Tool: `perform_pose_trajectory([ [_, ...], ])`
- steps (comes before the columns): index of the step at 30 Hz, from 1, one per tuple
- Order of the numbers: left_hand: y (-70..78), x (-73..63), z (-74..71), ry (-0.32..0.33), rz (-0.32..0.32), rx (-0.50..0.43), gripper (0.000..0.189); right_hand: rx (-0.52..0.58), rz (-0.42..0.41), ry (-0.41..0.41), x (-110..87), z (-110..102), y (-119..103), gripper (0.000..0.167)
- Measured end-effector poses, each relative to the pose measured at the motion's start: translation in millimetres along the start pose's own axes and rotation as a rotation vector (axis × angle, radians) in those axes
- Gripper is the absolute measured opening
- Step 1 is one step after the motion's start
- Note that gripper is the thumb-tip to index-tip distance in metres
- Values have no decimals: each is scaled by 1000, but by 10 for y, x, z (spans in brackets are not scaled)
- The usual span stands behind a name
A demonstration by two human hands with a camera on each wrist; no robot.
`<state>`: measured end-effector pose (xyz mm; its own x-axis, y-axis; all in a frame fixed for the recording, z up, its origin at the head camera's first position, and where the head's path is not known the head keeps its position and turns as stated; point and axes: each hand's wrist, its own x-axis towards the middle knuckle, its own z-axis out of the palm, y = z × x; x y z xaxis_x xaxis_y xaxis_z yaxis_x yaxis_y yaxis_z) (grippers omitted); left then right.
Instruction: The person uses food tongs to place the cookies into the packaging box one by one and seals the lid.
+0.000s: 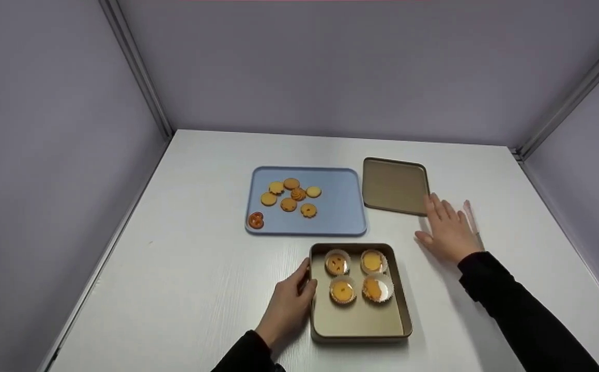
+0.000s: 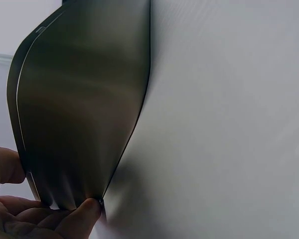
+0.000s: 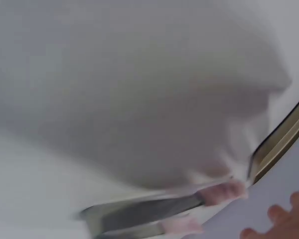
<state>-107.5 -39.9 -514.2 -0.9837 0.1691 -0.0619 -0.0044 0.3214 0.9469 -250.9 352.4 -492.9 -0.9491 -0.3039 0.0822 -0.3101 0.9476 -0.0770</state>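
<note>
A square gold baking tin [image 1: 356,323] stands near the front of the table. Several cookies in white paper cups [image 1: 342,290] sit in its rear part. My left hand [image 1: 286,305] grips the tin's left wall, with the thumb at the rim; the left wrist view shows the fingers against the tin's outer side [image 2: 84,104]. Farther right, my right hand [image 1: 446,235] is held with fingers spread, the fingertips right by the near right corner of a flat gold lid [image 1: 395,186]. Beside that hand lie pink-tipped metal tongs [image 1: 471,217], blurred in the right wrist view.
Behind the tin lies a blue tray [image 1: 335,196] bearing several loose cookies [image 1: 289,204] and a pretzel-shaped one [image 1: 256,220] in its near left corner. Grey panels [image 1: 320,72] enclose the white table [image 1: 175,258] at the back and sides.
</note>
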Motion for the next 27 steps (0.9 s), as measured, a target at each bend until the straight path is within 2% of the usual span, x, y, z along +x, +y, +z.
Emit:
perform_pose_trajectory([
  [6, -6, -1, 4, -12, -11, -36, 58, 63, -144, -149, 180, 17, -291, 79],
  [9, -10, 1, 5, -17, -10, -47, 58, 95, -171, -215, 264, 45, -356, 79],
  [13, -7, 8, -1, -19, -14, -26, 58, 90, -183, -260, 349, 91, -398, 76],
  [15, -4, 11, -2, -22, -12, -19, 58, 86, -187, -256, 356, 96, -424, 71],
  [18, -1, 10, -1, -23, -3, -16, 58, 82, -213, -207, 326, 64, -474, 61],
  [22, -5, 6, 3, -19, -6, -27, 58, 73, -273, -117, 286, 32, -511, 38],
  [27, -17, 3, 6, -12, 3, -30, 59, 13, -342, -71, 257, 9, -532, 11],
])
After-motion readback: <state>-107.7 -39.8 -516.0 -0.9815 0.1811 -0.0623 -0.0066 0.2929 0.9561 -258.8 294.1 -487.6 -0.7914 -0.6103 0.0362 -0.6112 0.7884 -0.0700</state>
